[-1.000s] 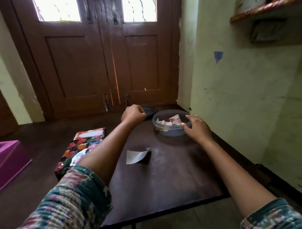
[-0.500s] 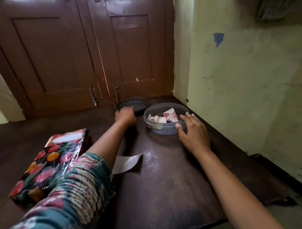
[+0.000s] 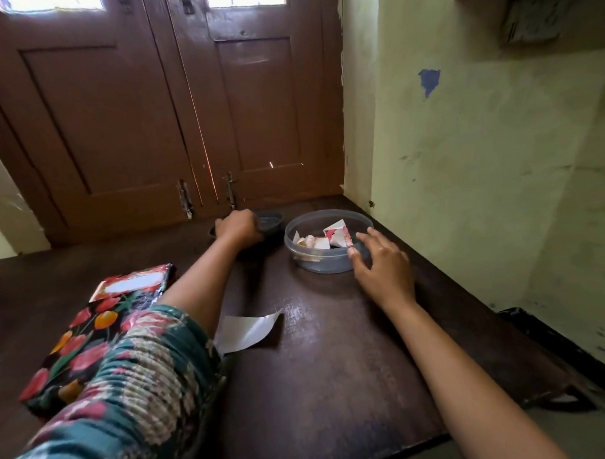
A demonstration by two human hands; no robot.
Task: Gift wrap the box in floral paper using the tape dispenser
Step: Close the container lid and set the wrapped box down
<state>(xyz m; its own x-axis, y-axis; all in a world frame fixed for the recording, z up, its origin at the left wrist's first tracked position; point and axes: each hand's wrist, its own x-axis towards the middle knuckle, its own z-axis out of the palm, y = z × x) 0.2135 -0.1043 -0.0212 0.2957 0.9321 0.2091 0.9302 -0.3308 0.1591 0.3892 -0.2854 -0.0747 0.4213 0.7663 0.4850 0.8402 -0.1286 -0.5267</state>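
The box wrapped in floral paper (image 3: 92,326) lies at the left of the dark table (image 3: 334,382), partly behind my left sleeve. My left hand (image 3: 239,228) reaches to the far edge and its curled fingers grip the rim of a dark round lid (image 3: 271,221). My right hand (image 3: 381,261) rests with spread fingers against the near right side of a clear round container (image 3: 316,263) that holds several paper scraps (image 3: 335,236). A white paper scrap (image 3: 246,331) lies mid-table. No tape dispenser is in view.
Brown double doors (image 3: 160,114) stand behind the table. A pale yellow wall (image 3: 480,154) runs along the right side, close to the container. A shelf with a packet (image 3: 533,15) hangs high on that wall.
The camera has moved closer and lower. My left hand has closed round the lid's rim. My right hand stays at the container.
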